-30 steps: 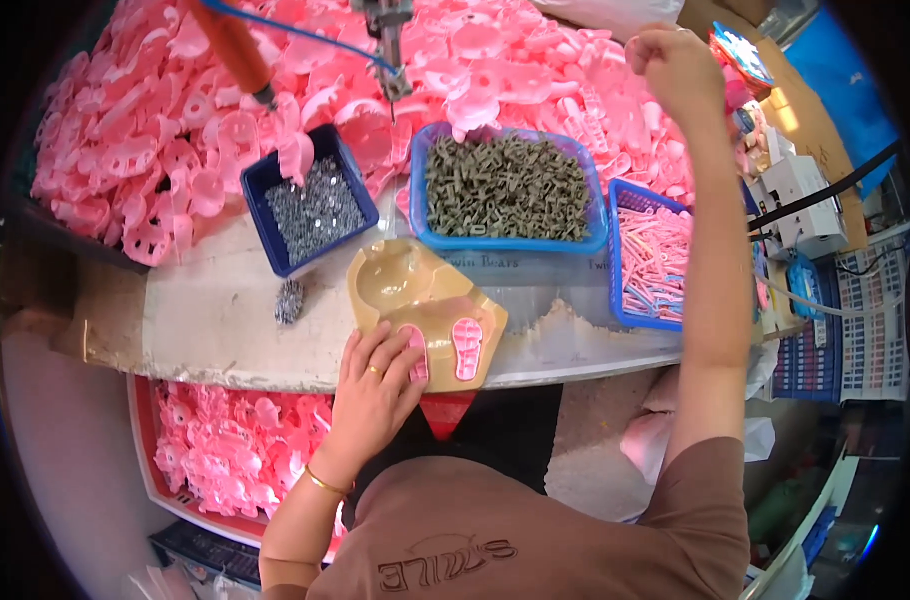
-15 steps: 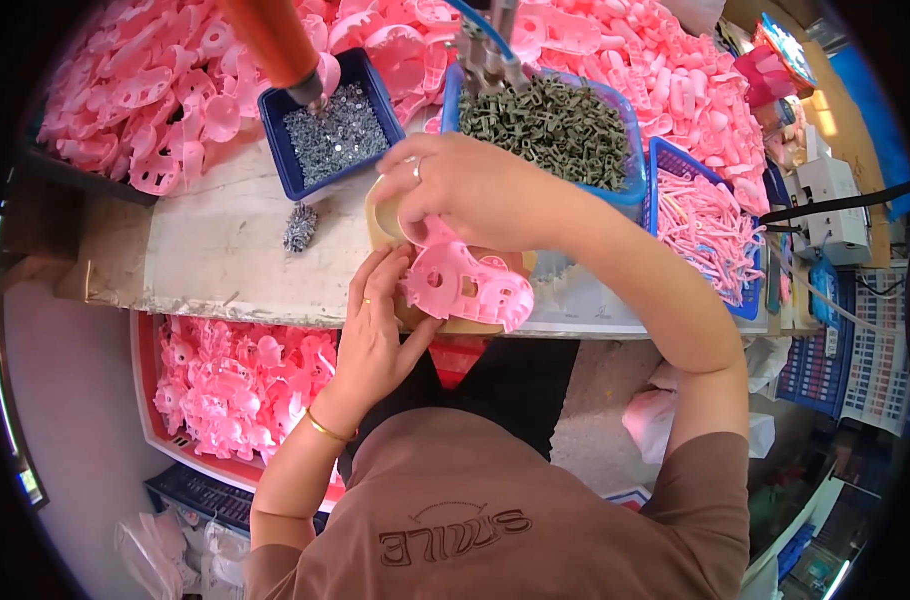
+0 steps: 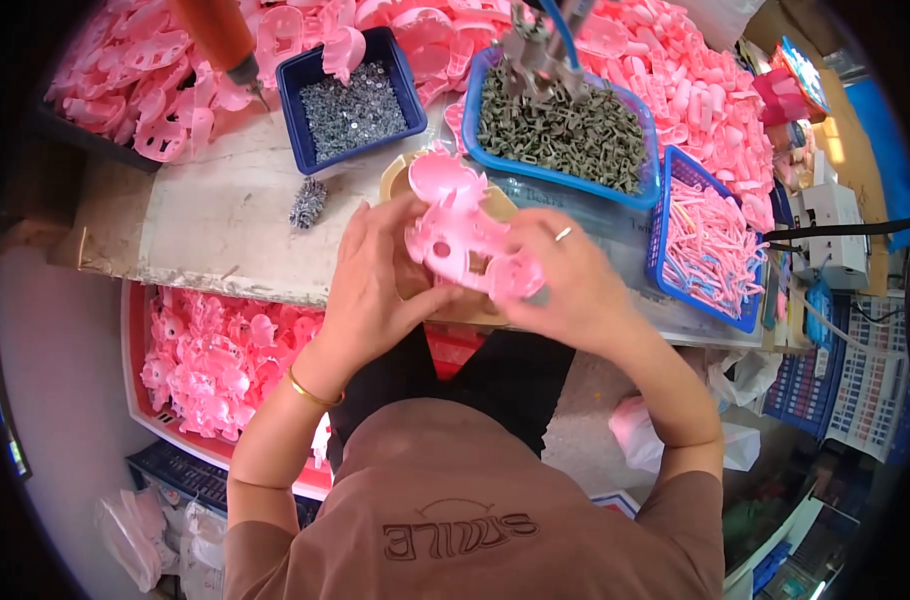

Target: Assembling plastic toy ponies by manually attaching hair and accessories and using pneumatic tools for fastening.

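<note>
Head view: right hand (image 3: 567, 280) now grips the lower-right end of the pink hollow plastic shell (image 3: 465, 232), not its top like half a second ago; left hand (image 3: 373, 285) grasps the left side, so it's held two-handed over that tan moulded block (image 3: 465, 309).

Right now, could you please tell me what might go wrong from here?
The pink shell, between the left hand and right hand, might slip or sit crooked over the tan holder. The loose clump of small metal pieces outside the navy tray could scatter if knocked.
</note>
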Motion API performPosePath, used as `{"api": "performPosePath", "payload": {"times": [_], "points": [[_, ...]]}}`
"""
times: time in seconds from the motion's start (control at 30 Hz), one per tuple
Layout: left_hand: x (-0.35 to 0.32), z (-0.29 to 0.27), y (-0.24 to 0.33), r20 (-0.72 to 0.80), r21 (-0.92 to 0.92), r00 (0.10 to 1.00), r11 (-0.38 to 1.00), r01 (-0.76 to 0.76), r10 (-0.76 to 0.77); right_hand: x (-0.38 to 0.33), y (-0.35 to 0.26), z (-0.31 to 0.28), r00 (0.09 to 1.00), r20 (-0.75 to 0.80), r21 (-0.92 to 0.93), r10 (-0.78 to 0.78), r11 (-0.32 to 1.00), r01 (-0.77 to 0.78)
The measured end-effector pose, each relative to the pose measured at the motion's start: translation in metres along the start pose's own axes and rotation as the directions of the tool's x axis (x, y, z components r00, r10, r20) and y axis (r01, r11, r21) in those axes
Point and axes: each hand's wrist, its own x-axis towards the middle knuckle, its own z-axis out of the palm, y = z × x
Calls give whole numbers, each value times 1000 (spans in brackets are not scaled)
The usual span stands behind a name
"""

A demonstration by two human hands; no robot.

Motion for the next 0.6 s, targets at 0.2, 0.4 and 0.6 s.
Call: {"api": "performPosePath", "payload": {"times": [0.2,0.4,0.6], "points": [[1,13,-9,53,154,998,988,18,-27,7,23,-21,989,61,383,136,912,-149],[-4,5,-2,209,420,978,904,-84,-6,2,26,-19,990,63,431,123,892,-138],[-14,0,-2,122,304,989,952,38,-78,-3,18,2,999,23,260,25,965,-30]]}}
